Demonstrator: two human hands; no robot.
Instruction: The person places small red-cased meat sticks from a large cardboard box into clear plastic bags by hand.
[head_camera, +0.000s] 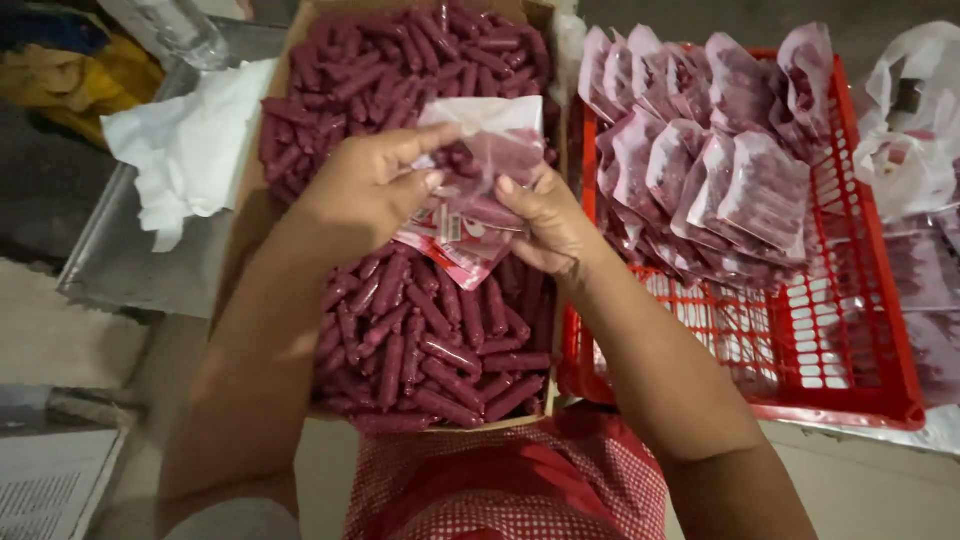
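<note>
Both hands (365, 190) (548, 225) pinch clear pouch (485, 150) (sausages inside, seemingly).

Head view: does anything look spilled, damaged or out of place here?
Nothing stands out. Both hands, left hand and right hand, hold a clear bag over the sausage box; filled bags lie stacked in the red crate.

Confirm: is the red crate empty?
No: the red crate holds a pile of filled clear bags across its far half.
</note>
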